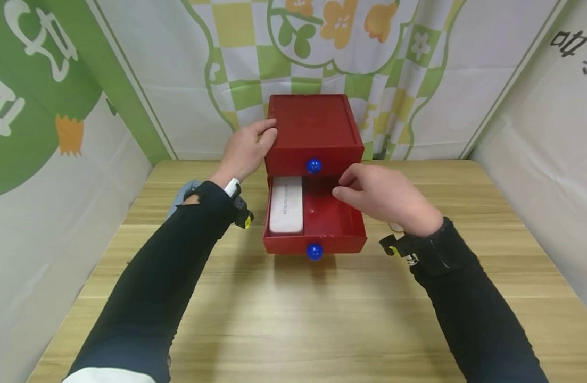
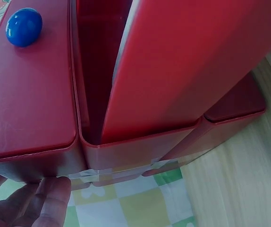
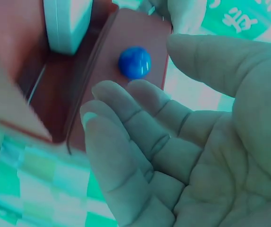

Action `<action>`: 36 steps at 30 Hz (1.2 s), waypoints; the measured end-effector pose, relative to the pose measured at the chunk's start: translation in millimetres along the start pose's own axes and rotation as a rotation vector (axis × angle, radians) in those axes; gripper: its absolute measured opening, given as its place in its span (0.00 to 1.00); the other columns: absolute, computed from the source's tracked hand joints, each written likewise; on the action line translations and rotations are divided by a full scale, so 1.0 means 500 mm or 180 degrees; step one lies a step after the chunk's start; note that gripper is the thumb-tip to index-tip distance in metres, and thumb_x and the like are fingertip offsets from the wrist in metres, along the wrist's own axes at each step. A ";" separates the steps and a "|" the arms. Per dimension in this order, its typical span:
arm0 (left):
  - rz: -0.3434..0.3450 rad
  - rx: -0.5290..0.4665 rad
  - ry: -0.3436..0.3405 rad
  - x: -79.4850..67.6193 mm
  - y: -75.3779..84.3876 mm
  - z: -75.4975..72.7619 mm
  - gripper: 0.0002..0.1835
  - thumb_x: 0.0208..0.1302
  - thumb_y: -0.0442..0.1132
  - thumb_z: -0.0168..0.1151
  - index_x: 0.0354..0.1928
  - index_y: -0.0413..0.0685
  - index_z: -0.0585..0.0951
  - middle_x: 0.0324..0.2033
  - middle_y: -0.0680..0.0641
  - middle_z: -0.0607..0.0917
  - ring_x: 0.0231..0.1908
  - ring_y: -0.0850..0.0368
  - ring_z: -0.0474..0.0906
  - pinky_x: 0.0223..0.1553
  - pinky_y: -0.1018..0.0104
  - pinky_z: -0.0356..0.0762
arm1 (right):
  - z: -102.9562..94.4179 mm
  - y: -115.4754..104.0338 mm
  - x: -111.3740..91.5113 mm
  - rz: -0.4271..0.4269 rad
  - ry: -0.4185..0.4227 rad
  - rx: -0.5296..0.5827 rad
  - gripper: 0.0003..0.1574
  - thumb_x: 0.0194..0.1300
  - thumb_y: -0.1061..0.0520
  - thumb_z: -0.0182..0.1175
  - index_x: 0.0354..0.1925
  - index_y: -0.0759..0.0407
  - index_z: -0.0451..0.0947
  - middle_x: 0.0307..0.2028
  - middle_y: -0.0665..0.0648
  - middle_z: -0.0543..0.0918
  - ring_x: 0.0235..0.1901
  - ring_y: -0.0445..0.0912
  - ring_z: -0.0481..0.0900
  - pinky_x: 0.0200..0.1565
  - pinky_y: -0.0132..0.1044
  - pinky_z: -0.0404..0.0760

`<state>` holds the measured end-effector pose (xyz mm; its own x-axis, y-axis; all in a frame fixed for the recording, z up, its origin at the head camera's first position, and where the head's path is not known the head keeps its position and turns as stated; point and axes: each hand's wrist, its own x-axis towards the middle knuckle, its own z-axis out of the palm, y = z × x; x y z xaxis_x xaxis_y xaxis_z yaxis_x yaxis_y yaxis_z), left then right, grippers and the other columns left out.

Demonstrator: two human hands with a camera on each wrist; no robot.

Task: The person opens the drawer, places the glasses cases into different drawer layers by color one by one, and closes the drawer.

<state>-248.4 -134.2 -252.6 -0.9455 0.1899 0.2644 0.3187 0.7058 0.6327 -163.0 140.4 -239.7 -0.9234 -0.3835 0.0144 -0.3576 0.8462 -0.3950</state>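
Left hand [image 1: 247,148], fingers relaxed, rests against the red cabinet [image 1: 312,122] on the desk [image 1: 312,324]; right hand [image 1: 389,194], loosely curled and empty, hovers by the open lower drawer [image 1: 341,244] (white box [image 1: 286,213] lying along its left side); steady bracing probably keeps the cabinet from shifting

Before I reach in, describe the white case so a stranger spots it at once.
On the table stands a red cabinet, its open drawer jutting out toward the person. In the head view, the case lies along that drawer's left wall. It is long, rounded at the corners and marked with small print, the only white thing inside the red drawer.
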 end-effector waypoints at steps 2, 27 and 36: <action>0.0001 -0.0002 0.0010 0.000 -0.001 0.001 0.30 0.74 0.57 0.41 0.72 0.55 0.68 0.68 0.50 0.71 0.66 0.57 0.65 0.54 0.58 0.66 | -0.011 0.015 -0.004 0.0059 0.0018 0.0022 0.24 0.64 0.39 0.58 0.49 0.54 0.79 0.40 0.52 0.84 0.38 0.47 0.79 0.42 0.46 0.80; 0.0000 -0.0032 0.0012 0.001 -0.003 0.000 0.30 0.74 0.57 0.41 0.72 0.55 0.67 0.68 0.51 0.71 0.64 0.57 0.66 0.50 0.57 0.66 | 0.016 0.179 0.021 0.0691 0.0328 -0.0315 0.41 0.67 0.42 0.53 0.66 0.68 0.63 0.58 0.72 0.76 0.47 0.64 0.78 0.48 0.60 0.76; 0.0004 -0.0001 0.0006 0.000 -0.002 0.001 0.30 0.74 0.57 0.40 0.72 0.55 0.67 0.69 0.50 0.70 0.59 0.54 0.71 0.48 0.57 0.66 | 0.057 0.222 0.038 0.0806 0.0214 -0.0251 0.48 0.64 0.40 0.56 0.70 0.69 0.57 0.63 0.74 0.71 0.56 0.67 0.73 0.53 0.63 0.74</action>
<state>-248.6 -134.6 -253.8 -0.9450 0.1894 0.2666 0.3198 0.7053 0.6327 -216.3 216.6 -309.3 -0.9911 -0.1327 -0.0136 -0.1213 0.9392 -0.3211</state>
